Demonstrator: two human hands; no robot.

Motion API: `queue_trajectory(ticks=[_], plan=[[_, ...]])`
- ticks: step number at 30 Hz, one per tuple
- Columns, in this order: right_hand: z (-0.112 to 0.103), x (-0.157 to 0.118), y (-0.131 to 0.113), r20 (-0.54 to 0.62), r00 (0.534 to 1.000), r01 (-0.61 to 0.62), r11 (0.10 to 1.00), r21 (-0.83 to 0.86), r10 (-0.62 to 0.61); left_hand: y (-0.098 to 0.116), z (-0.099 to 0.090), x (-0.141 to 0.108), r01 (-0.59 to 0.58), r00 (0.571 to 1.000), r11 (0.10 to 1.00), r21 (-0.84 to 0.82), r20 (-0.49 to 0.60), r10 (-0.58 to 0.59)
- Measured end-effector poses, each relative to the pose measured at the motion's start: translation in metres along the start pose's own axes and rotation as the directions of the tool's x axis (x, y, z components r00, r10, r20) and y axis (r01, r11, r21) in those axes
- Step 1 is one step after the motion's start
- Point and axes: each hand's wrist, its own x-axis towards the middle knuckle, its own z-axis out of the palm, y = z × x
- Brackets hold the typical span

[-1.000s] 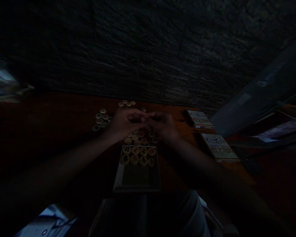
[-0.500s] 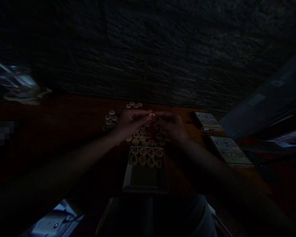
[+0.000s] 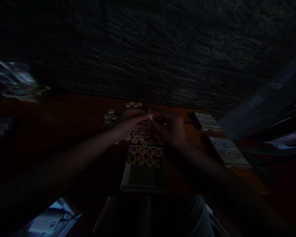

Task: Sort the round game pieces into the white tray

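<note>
My left hand (image 3: 134, 120) and my right hand (image 3: 172, 126) meet over the wooden table, fingers closed on a small round Chinese chess piece (image 3: 152, 116) between them. Only part of this piece shows; the left thumb lies against it. Beneath and around the hands are loose Chinese chess pieces (image 3: 141, 137), some partly covered by my fingers. Nearer to me lies an open box (image 3: 143, 190). Two rows of pieces (image 3: 141, 160) with red and black characters fill its far half.
Two printed boxes (image 3: 229, 151) lie on the right side of the table (image 3: 187, 171). At the far left stands a glass container (image 3: 22, 79) on a light-coloured base. A dark stone wall (image 3: 148, 56) rises behind the table. More loose pieces (image 3: 133, 104) lie near the wall.
The left hand has turned, bringing its thumb across the piece, whose red-marked face shows less. The right fingers have curled inward a little. The view has shifted slightly.
</note>
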Motion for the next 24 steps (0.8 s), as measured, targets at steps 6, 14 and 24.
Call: queue_trajectory(ticks=[6,14,24], plan=[[0.0022,-0.0017,-0.0035,-0.018,1.000,-0.011,1.000,0.024,0.011,0.0044,-0.0001,-0.0013,0.156,0.983,0.978,-0.136,0.123,-0.139],[-0.0028,-0.0013,-0.0051,-0.005,0.993,0.115,0.992,-0.046,-0.116,0.0008,-0.0047,0.0057,0.238,0.952,0.959,-0.154,0.231,-0.199],[-0.0010,-0.0030,-0.0027,0.008,0.996,0.093,0.995,-0.029,-0.092,0.0047,-0.0039,0.0017,0.184,0.957,0.975,-0.128,0.249,-0.148]])
